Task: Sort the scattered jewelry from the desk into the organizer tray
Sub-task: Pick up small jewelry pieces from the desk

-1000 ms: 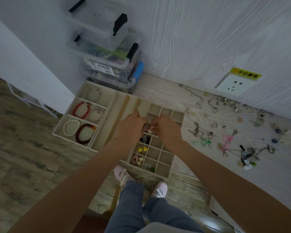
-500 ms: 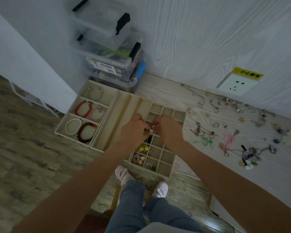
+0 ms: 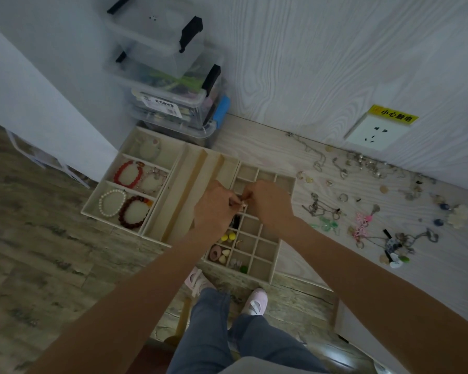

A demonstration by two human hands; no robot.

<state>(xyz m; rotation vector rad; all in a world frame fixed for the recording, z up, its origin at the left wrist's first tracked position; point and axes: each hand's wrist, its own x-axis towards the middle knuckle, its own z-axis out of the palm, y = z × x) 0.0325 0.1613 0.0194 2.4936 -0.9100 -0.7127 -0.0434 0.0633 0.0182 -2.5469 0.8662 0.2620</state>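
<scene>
A pale wood-grain table point(image 3: 254, 149) carried a beige organizer tray point(image 3: 278, 240) beneath the hands, stacked clear storage boxes point(image 3: 173, 103) beyond them, and scattered jewelry point(image 3: 362, 220) to their right.

Cream organizer tray point(image 3: 270, 273), red bracelet point(image 3: 128, 173), white pearl bracelet point(image 3: 112, 203), yellow beads point(image 3: 228, 236), pale wood-grain desk point(image 3: 257, 141)

Under the fingers point(image 3: 234, 203) lies a matt cream cloth-lined compartment tray point(image 3: 265, 276). Right of them, shiny silvery metal chains point(image 3: 322, 209) rest on the pale wood-grain bench point(image 3: 254, 147). Beyond stand glossy clear plastic boxes point(image 3: 170, 85).
</scene>
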